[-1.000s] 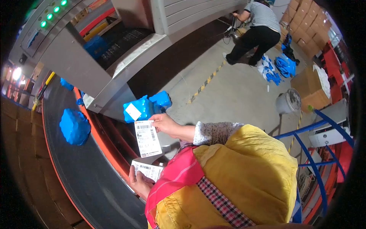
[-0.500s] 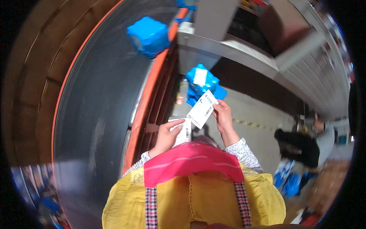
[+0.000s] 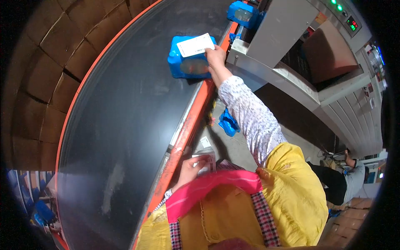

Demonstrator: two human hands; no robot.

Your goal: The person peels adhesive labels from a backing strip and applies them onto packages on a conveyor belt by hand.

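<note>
My right hand stretches forward over the conveyor and pinches the near edge of a white printed label. The label lies over the top of a blue plastic-wrapped package on the black belt; whether it is stuck down I cannot tell. Close to my body, my left hand is closed on white barcode labels, partly hidden by its fingers.
An orange rail edges the belt. Another blue package is at the far end beside a grey machine. Stacked cardboard boxes line the left. Blue plastic lies low beyond the rail. A person is at right.
My right hand has moved forward and left, carrying a label from in front of my body to the blue package. The package is nearer now. My left hand stays low with its labels.
</note>
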